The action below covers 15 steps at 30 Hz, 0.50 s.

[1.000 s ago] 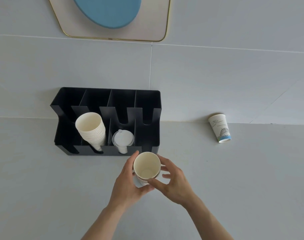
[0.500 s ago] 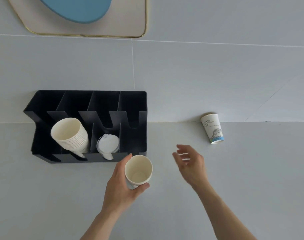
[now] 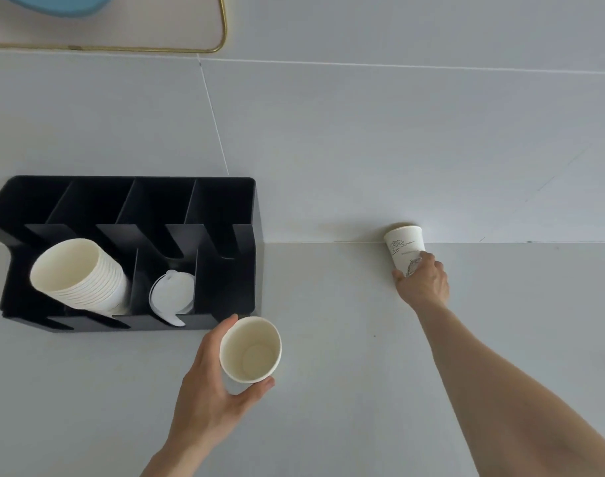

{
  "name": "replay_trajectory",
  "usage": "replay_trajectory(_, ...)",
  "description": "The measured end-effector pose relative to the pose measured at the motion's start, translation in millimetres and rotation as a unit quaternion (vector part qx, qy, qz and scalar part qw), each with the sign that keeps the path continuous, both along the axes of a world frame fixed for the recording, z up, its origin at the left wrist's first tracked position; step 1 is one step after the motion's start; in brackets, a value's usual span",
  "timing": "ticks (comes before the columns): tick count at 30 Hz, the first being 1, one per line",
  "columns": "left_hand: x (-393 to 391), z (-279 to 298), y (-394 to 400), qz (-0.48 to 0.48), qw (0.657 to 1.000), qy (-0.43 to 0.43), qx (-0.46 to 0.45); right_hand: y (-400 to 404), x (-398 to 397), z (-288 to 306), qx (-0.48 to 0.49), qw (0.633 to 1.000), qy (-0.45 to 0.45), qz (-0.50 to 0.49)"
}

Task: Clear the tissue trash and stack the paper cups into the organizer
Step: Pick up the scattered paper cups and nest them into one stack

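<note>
Head camera: the black plastic organizer [image 3: 225, 235] is cut off at the frame's left. The left hand [image 3: 211, 390] wraps thumb and fingers around a plain white paper cup [image 3: 251, 349] before it. The right hand [image 3: 423, 284] clasps the printed white paper cup [image 3: 404, 244], hiding its base, at the pale grey desk's [image 3: 328, 425] far edge against the wall.

Matt paper cups [image 3: 250, 351] (plain inside); glossy black plastic organizer [image 3: 225, 201].
</note>
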<state>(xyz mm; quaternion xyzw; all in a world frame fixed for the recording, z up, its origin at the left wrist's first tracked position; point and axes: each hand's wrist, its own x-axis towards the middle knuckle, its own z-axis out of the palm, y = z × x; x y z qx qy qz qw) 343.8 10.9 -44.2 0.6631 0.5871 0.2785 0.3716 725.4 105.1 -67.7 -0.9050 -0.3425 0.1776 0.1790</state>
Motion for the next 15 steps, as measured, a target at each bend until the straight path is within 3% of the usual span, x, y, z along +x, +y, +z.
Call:
replay_trajectory(9,2,0,1,0.020,1.000,0.018,-0.003,5,1,-13,0.038,0.987,0.114,-0.108)
replay_trajectory(15,0,3,0,0.023,1.000,0.020,-0.005,-19,-74,33,0.158,0.944,0.288,0.022)
